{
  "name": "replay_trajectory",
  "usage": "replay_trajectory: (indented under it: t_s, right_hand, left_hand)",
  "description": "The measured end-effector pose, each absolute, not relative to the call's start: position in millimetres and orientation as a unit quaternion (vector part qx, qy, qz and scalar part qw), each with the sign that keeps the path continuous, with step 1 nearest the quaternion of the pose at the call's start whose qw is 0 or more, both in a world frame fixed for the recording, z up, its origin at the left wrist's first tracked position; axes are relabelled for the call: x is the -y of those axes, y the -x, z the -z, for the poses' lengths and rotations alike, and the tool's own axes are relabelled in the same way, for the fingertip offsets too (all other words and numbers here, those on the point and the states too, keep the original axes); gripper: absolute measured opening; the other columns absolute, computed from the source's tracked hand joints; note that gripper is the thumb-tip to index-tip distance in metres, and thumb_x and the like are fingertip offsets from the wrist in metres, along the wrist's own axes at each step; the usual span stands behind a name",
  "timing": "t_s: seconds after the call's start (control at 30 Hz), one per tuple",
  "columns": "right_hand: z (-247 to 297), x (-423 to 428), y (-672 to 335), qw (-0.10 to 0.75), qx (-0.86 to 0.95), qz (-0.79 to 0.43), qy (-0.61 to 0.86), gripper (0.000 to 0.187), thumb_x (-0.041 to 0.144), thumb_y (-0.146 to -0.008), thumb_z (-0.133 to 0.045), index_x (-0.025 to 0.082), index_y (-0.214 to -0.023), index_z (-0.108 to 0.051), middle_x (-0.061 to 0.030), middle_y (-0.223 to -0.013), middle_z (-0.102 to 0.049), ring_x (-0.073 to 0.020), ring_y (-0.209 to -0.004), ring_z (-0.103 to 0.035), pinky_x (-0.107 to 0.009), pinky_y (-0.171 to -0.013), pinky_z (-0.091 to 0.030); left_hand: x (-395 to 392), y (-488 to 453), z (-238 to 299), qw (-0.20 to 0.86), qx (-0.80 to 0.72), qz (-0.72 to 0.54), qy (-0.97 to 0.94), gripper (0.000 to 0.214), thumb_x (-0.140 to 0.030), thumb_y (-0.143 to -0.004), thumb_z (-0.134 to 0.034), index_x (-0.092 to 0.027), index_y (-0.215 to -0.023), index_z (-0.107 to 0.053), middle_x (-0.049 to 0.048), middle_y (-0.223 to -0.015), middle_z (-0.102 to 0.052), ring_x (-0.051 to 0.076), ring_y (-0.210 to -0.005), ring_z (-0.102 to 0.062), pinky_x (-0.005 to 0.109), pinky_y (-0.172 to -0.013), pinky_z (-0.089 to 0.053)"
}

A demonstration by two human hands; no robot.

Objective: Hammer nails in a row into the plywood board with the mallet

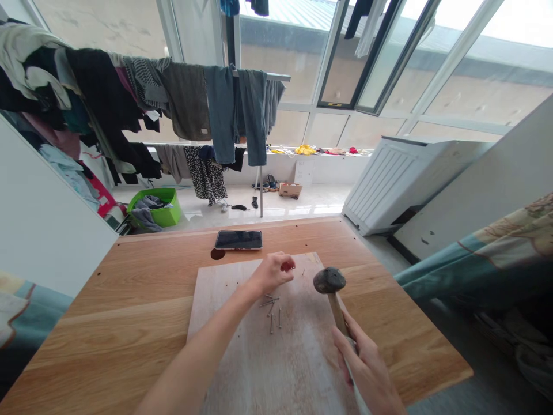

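Pale, the board [276, 369] bears 1 seemingly upright nail [303, 272] near its far-right corner, between your curled left hand [271, 272], contents unclear, and the hammer [329, 280] your right hand [365, 358] grips.

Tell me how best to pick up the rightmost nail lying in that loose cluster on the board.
Probably pinch the nail mid-shank from above, across its long sides: it is thin, lies flat on the board, points lengthwise away from you, and lies apart from its neighbours. The right hand holds the hammer.
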State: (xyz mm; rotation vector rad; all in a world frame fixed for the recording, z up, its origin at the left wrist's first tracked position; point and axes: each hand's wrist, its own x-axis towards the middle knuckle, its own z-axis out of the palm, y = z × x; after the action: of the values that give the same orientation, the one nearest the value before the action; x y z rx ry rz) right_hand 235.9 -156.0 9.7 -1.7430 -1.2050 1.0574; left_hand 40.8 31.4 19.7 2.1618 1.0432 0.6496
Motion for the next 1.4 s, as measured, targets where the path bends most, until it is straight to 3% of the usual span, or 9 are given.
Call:
replay_trajectory:
  t_s: [0.23, 0.67, 0.87, 1.2, 1.3, 1.4]
  right_hand:
    - [-8, 155, -235, 0.382, 0.461, -0.425, 0.679, 0.077, 0.059, -0.092, -0.053, 0.01, -0.151, -0.045, 0.0096, -0.042, -0.044, -0.0143, -0.035, -0.043, -0.024, -0.037, -0.039]
    - [-22, 136, -218, 0.389, 0.488, -0.449, 0.64, 0.071, 0.056, -0.094, -0.051, 0.01, -0.149, -0.044, 0.0111, -0.042, -0.04, -0.0125, -0.035, -0.038, -0.023, -0.038, -0.033]
    - [-36, 125, -205, 0.368, 0.516, -0.426, 0.646, 0.07, 0.056, -0.093, -0.048, 0.01, -0.145, -0.046, 0.0121, -0.042, -0.041, -0.0122, -0.032, -0.039, -0.022, -0.036, -0.032]
    - [-44, 118, -194, 0.342, 0.53, -0.415, 0.656, 0.072, 0.054, -0.091, -0.047, 0.003, -0.141, -0.05, 0.0113, -0.039, -0.042, -0.0123, -0.031, -0.04, -0.022, -0.034, -0.033]
    - [-42, 120, -196, 0.337, 0.53, -0.424, 0.653, 0.07, 0.054, -0.091, -0.047, 0.005, -0.139, -0.052, 0.011, -0.04, -0.042, -0.012, -0.031, -0.04, -0.022, -0.034, -0.033]
    - [-38, 126, -201, 0.341, 0.527, -0.432, 0.648, 0.068, 0.054, -0.092, -0.048, 0.007, -0.14, -0.05, 0.0113, -0.042, -0.042, -0.0118, -0.032, -0.04, -0.021, -0.034, -0.034]
  left_hand:
    - [-26, -33, -6, 0.4, -0.406, -0.305, -0.763, 0.015, -0.01, -0.079, -0.063, -0.014, -0.085, -0.076, -0.0001, -0.071, -0.07, 0.011, -0.063, -0.062, 0.02, -0.062, -0.048]
    - [-27, -39, 11, 0.414, -0.382, -0.339, -0.753, 0.02, -0.006, -0.073, -0.062, -0.015, -0.084, -0.076, 0.0008, -0.074, -0.072, 0.013, -0.067, -0.062, 0.023, -0.069, -0.048]
    - [-26, -40, 12, 0.432, -0.376, -0.347, -0.743, 0.037, -0.005, -0.073, -0.061, -0.017, -0.107, -0.071, 0.0017, -0.085, -0.076, 0.013, -0.069, -0.065, 0.023, -0.069, -0.051]
    - [-26, -39, 5, 0.432, -0.374, -0.345, -0.745, 0.039, -0.008, -0.076, -0.063, -0.016, -0.114, -0.068, 0.0016, -0.086, -0.075, 0.013, -0.068, -0.064, 0.022, -0.066, -0.05]
    - [-21, -24, -13, 0.394, -0.369, -0.302, -0.786, 0.035, -0.008, -0.078, -0.06, -0.017, -0.111, -0.067, 0.0045, -0.097, -0.074, 0.015, -0.078, -0.066, 0.024, -0.071, -0.052]
    - [-8, 1, -37, 0.291, -0.352, -0.188, -0.87, 0.031, -0.007, -0.076, -0.06, -0.019, -0.104, -0.068, 0.006, -0.106, -0.07, 0.019, -0.089, -0.067, 0.027, -0.078, -0.051]
